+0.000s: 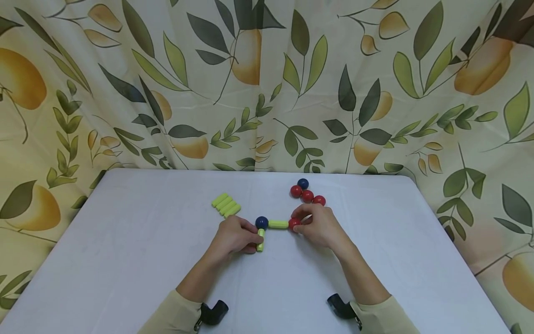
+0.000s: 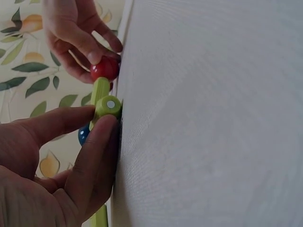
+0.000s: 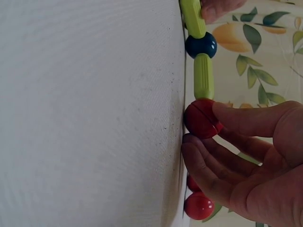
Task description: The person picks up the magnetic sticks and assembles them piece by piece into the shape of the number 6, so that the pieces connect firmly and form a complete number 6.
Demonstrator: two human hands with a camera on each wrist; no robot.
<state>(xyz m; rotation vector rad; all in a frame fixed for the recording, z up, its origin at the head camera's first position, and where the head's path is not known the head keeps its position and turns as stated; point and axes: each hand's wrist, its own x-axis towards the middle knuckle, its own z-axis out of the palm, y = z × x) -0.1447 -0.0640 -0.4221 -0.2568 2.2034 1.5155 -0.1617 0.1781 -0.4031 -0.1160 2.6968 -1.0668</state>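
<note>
A dark blue ball (image 1: 262, 222) joins two lime-green rods at a corner on the table. One green rod (image 1: 278, 224) runs right from it to a red ball (image 1: 294, 223). The other green rod (image 1: 260, 241) points toward the near edge, its end showing a round silvery disc in the left wrist view. My left hand (image 1: 238, 235) pinches this near rod between thumb and fingers. At the other end, my right hand (image 1: 319, 226) holds the red ball (image 3: 202, 118), thumb on one side and fingers on the other.
Several loose green rods (image 1: 225, 204) lie side by side behind my left hand. Behind my right hand sit a blue ball (image 1: 302, 183) and several red balls, one red ball (image 1: 319, 200) close to my knuckles. A patterned curtain (image 1: 267, 93) hangs behind the white table (image 1: 137, 241).
</note>
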